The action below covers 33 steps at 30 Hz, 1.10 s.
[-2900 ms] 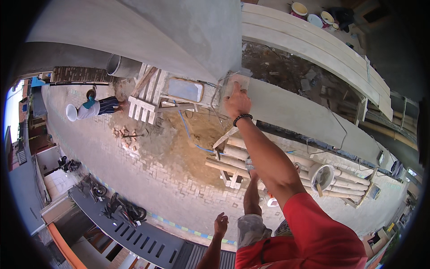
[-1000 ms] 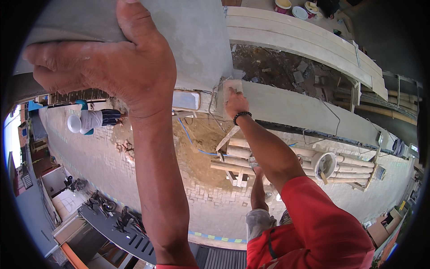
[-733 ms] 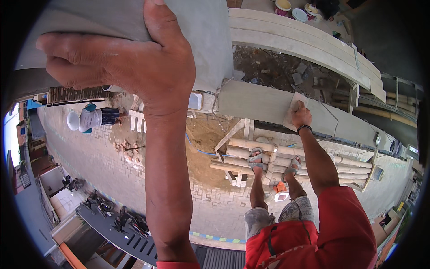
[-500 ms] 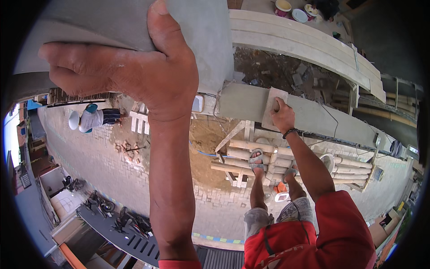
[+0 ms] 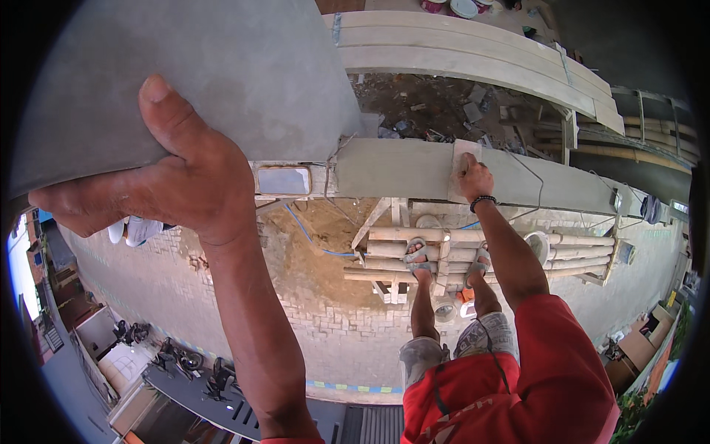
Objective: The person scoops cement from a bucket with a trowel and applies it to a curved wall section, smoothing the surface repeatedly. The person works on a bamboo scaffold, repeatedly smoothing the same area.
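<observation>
My left hand (image 5: 196,174) braces against the lower corner of a smooth grey plastered column (image 5: 244,66). Its thumb lies up on the face, and the fingers stretch along the edge. On the right, my right hand (image 5: 477,181) grips a pale rectangular plastering float (image 5: 457,159), whose handle is mostly hidden by my fingers. The float rests on the grey plastered top of a narrow beam (image 5: 392,169). A phone-like rectangular object with a shiny face (image 5: 284,180) lies beside the beam's left end.
Below, my sandalled feet stand on a bamboo scaffold (image 5: 407,264). Bent wires (image 5: 541,185) stick out around the beam. Long pale boards (image 5: 458,48) run behind a rubble-filled gap (image 5: 414,103). A sand pile (image 5: 303,237) lies on the paving, with motorcycles (image 5: 177,357) farther off.
The view has shifted, and my left hand appears lower and farther left, still at the column edge. The float stays on the beam in my right hand, turned slightly more upright.
</observation>
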Each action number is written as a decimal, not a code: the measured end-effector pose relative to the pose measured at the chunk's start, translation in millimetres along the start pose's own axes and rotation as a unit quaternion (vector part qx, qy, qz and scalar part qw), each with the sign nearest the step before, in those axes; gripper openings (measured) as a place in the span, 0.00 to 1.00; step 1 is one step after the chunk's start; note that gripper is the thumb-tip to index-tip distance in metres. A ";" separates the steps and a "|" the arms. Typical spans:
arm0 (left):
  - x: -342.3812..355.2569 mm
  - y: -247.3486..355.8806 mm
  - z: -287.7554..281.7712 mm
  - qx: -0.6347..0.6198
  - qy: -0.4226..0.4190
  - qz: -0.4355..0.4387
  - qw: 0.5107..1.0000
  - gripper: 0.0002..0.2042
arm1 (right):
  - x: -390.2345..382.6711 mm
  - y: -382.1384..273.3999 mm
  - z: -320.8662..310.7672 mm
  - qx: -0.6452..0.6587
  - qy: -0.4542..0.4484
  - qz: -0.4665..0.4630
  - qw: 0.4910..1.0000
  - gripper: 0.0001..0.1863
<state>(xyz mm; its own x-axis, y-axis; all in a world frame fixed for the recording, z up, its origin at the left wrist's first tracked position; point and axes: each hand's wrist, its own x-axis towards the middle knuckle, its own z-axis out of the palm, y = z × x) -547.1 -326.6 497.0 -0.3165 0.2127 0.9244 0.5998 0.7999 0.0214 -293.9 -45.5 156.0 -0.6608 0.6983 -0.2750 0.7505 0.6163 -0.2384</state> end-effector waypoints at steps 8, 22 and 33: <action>-3.9 16.2 -0.6 -0.004 -0.013 -0.082 0.997 0.44 | -70.5 14.2 -42.5 0.206 0.044 -0.100 0.972 0.29; -2.7 19.0 -1.9 0.020 0.009 -0.167 0.986 0.48 | -48.2 82.3 -8.4 0.166 0.190 0.173 0.952 0.29; -5.8 17.9 1.6 -0.069 0.036 -0.161 0.984 0.45 | -24.7 108.0 7.3 0.148 0.239 0.278 0.918 0.25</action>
<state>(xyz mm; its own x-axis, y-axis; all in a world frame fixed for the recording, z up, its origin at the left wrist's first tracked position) -535.7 -312.6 491.5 -0.4564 -0.0828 0.8859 0.5730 0.7343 0.3639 -196.5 1.1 130.2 -0.0471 0.9989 -0.0073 0.8938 0.0389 -0.4468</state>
